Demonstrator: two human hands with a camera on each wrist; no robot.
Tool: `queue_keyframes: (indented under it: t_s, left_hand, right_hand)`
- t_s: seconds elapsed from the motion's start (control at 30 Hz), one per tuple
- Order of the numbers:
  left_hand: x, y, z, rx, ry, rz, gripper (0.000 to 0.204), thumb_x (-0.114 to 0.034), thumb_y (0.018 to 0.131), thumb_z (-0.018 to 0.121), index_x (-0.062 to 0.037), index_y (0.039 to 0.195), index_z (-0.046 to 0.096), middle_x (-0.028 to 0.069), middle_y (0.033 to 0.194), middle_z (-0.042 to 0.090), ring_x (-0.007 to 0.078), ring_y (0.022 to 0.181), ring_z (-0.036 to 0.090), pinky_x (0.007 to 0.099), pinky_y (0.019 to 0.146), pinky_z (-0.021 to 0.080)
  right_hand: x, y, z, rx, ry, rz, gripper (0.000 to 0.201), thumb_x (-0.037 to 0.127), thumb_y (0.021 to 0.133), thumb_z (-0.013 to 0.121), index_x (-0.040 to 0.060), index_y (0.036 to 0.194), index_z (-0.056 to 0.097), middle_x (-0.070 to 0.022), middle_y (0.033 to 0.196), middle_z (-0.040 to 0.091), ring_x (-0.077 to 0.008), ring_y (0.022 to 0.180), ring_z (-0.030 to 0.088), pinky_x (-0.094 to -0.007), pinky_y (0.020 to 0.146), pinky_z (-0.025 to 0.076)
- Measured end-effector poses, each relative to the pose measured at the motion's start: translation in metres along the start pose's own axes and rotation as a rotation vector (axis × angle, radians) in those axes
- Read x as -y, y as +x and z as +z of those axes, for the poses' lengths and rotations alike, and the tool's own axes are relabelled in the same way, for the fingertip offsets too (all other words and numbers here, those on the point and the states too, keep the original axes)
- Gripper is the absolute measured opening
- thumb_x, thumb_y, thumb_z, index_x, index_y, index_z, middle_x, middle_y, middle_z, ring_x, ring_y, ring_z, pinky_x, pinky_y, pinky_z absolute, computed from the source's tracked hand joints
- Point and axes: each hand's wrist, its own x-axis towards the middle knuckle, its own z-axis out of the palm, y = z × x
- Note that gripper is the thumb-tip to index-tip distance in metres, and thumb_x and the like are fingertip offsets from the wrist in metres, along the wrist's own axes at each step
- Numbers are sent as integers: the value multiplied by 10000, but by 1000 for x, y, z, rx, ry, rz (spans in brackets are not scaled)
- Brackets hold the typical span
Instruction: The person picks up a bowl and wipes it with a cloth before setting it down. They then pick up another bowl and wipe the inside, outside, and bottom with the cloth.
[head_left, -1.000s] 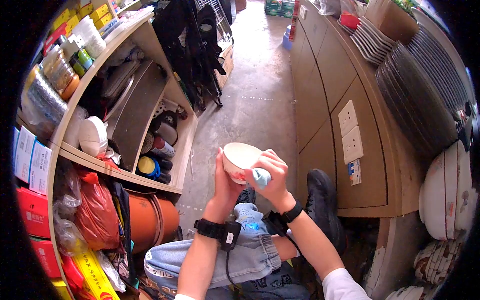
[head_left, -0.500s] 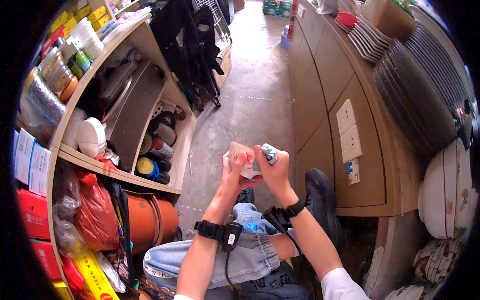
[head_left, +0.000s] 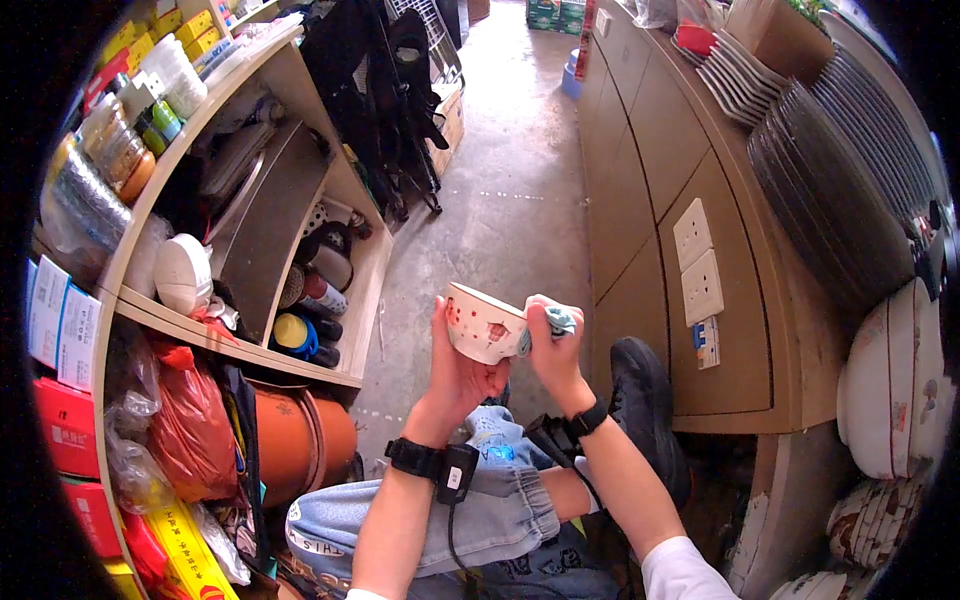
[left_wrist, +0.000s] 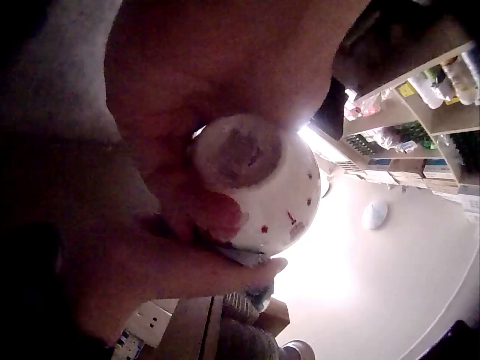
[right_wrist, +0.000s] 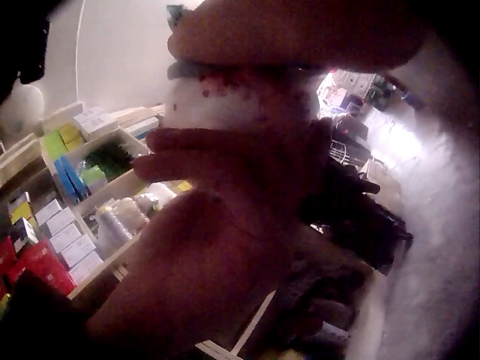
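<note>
A white bowl (head_left: 484, 330) with small red designs is held up above the floor, its patterned side facing the head camera and its rim slightly tilted. My left hand (head_left: 452, 378) grips it from the left and beneath. In the left wrist view the bowl's round foot (left_wrist: 240, 152) shows, with fingers along it. At the bowl's right edge my right hand (head_left: 556, 352) pinches a grey-green cloth (head_left: 563, 320) against the rim. Part of the cloth lies hidden inside the hand. The right wrist view is dark, with the bowl's side (right_wrist: 217, 105) between the fingers.
Open shelves (head_left: 345, 300) with jars, boxes and bags stand on the left, an orange pot (head_left: 285, 440) below. On the right runs a brown cabinet (head_left: 640, 220) with sockets, stacked plates (head_left: 740, 85) and black trays (head_left: 820, 200) on top. A shoe (head_left: 645, 410) is close by.
The bowl has been turned and tipped between the hands: its opening showed first, then it stood on its side, now its patterned wall faces up. The cloth stays in the right hand.
</note>
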Motion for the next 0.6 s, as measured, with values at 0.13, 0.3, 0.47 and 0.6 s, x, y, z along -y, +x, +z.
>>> queue_keyframes:
  t_s: [0.13,0.3,0.47,0.6]
  left_hand:
    - [4,3,8,-123,244,2,909,-824,902,220,-81,1319,537,119,1065,682,227,903,704,368,742,610]
    - [10,8,11,-167,318,139,789,-738,943,349,-77,1364,444,137,1217,601,255,1090,645,424,859,598]
    - [6,3,19,-236,478,265,706,-652,941,516,-69,1326,414,128,1205,576,244,1060,647,431,865,595]
    - [4,4,13,-192,419,189,764,-740,914,443,-67,1274,482,105,1075,631,209,890,679,352,734,595]
  right_hand:
    - [-9,-3,5,-174,73,89,395,193,953,641,4,639,496,-87,537,394,-120,482,372,-339,459,317]
    - [2,1,2,-32,-235,9,361,210,946,662,13,659,570,-130,538,484,-143,464,433,-344,461,366]
    - [8,2,9,-41,-135,3,384,170,941,658,-5,641,495,-78,531,369,-104,486,342,-324,455,309]
    - [9,1,4,-2,-195,-7,350,204,924,682,9,658,566,-130,541,480,-213,450,471,-349,465,377]
